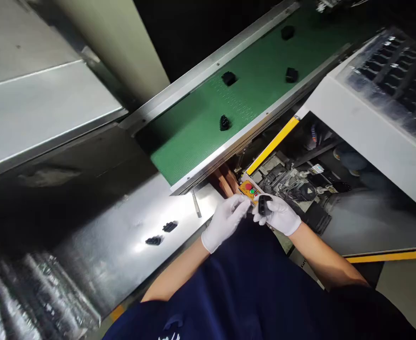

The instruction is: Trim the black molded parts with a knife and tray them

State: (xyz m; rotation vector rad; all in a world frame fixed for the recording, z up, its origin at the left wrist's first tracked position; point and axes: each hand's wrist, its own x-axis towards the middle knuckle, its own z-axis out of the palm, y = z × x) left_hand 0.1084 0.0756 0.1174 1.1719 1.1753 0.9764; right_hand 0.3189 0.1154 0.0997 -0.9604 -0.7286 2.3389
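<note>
My right hand [280, 215], in a white glove, grips a small black part [263, 205] between thumb and fingers. Close beside it on the left is my left hand [225, 222], also gloved, its thumb and fingers pinched together; whatever may be between the fingertips is too small to make out. Two black parts, one [170, 226] slightly behind the other [154, 241], lie on the metal table [112, 241] to the left. A thin metal tool [196, 205] rests near that table's edge.
A green conveyor belt [193, 137] crosses ahead, carrying several black pieces. A control box [248, 189] with red and green buttons sits just beyond my hands. Right of it are machinery, a yellow bar [273, 145] and clear trays [395, 71]. Plastic bags [34, 297] lie lower left.
</note>
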